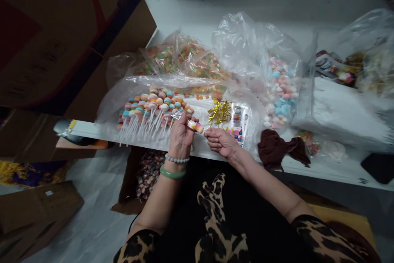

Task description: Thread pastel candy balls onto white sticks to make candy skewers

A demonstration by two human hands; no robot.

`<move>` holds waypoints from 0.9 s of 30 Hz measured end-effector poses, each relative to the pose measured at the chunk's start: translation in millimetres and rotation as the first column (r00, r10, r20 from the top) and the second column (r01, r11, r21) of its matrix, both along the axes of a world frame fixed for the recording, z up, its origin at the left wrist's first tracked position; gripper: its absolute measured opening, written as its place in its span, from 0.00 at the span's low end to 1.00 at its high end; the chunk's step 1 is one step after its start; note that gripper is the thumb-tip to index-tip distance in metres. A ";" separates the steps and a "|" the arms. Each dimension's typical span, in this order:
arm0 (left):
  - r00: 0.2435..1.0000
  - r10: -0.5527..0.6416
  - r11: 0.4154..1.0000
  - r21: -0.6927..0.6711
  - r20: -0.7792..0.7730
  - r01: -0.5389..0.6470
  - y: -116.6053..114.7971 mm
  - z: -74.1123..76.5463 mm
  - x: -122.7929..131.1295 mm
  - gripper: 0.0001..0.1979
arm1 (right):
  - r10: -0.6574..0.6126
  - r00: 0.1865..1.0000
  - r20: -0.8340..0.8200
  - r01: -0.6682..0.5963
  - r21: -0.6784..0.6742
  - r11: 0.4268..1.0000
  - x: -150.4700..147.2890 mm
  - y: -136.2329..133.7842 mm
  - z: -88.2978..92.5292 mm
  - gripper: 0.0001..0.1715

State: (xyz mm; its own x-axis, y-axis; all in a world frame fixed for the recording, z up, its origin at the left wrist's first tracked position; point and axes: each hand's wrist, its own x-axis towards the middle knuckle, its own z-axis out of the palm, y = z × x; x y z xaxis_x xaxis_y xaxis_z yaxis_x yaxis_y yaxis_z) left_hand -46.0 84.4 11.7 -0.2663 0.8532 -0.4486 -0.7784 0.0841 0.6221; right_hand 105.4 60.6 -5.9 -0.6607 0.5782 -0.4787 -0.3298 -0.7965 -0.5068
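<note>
Two bare hands are working at the table edge [320, 172], lower center: left hand [181, 140] gripping a candy lollipop [195, 126], right hand [220, 140] half-open beside it, near gold twist ties [219, 112]. Sticks from the lollipop heap [154, 109] are overhanging; a careless wrist could be knocking them off.

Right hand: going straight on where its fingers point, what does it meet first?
Probably the lollipop in the left hand, just ahead of the right hand; depth is unclear.

Probably a packing room: cardboard cartons [61, 37], bulk bagged sweets [197, 60], white table [215, 12]
</note>
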 end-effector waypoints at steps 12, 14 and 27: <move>0.980 0.002 0.994 -0.108 -0.200 -0.024 -3.9 -2.1 -3.1 0.12 | -0.182 0.927 0.327 0.085 0.291 0.953 -7.3 3.3 -7.6 0.11; 0.973 0.007 0.995 -0.098 -0.230 -0.031 -5.8 -1.7 5.3 0.14 | -0.207 0.909 0.361 0.079 0.339 0.937 -13.8 -0.5 -7.9 0.10; 0.993 -0.113 0.982 -0.149 0.043 0.118 -13.4 -4.1 18.2 0.10 | -0.590 0.624 0.512 -0.145 0.818 0.556 -28.4 -21.3 -20.8 0.12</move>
State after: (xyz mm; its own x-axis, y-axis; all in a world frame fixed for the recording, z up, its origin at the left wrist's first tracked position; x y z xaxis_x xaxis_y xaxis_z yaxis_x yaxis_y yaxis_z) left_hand -27.8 71.0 7.6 -0.1524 0.7993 -0.5813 -0.7787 0.2651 0.5687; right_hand 77.0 39.3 -26.8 -0.1288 0.9916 0.0101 0.2990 0.0486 -0.9530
